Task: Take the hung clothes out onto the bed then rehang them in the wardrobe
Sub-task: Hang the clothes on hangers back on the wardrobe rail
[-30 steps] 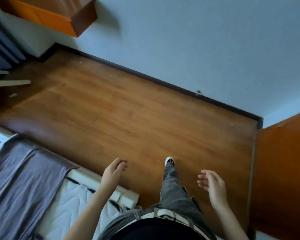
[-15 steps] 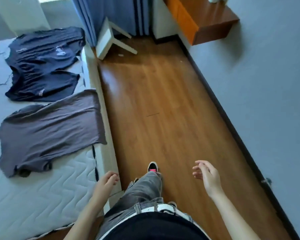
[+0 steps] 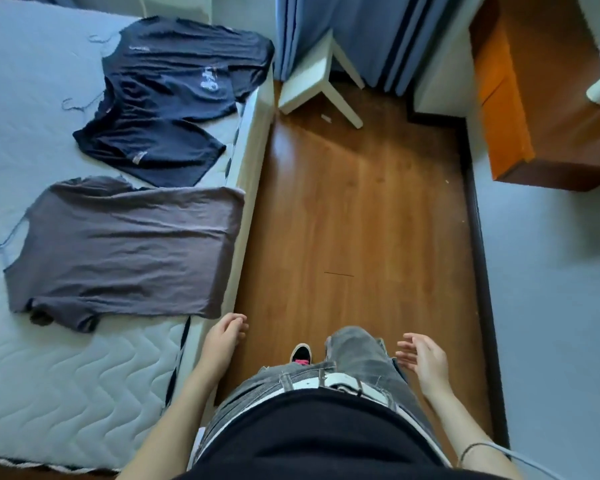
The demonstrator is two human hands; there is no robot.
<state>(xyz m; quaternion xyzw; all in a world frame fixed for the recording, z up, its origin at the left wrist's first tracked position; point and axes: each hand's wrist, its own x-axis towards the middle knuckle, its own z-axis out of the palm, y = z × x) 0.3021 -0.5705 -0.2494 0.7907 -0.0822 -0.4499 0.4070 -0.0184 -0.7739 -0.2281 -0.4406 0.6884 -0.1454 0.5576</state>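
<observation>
A dark navy short-sleeved T-shirt with a small white print (image 3: pixel 167 98) is lying spread flat on the far part of the white quilted mattress of the bed (image 3: pixel 66 386), its right sleeve reaching the mattress edge. Just nearer the camera, a grey-brown short-sleeved T-shirt (image 3: pixel 125 251) is lying flat as well, its top edge touching or slightly overlapping the hem of the navy one, and its right side is hanging just over the pale side edge of the bed. Loose threads are trailing from both shirts onto the mattress.

The person's left hand (image 3: pixel 224 337) is hovering at the bed's edge, just below the lower right corner of the grey-brown shirt and apart from it, with fingers loosely curled and holding nothing. The right hand (image 3: pixel 425 358) is hanging over the brown wood-plank floor (image 3: pixel 361 220) beside the person's grey jeans leg, its fingers spread and relaxed, also gripping nothing. A thin dark band is sitting on the right wrist.

One black shoe with pink laces (image 3: pixel 301 353) is showing between the hands. Farther off, a white stool (image 3: pixel 312 81) is tilting against blue curtains (image 3: pixel 361 32), and an orange-fronted wooden desk (image 3: pixel 534 98) is jutting from the pale blue wall (image 3: pixel 561 289).
</observation>
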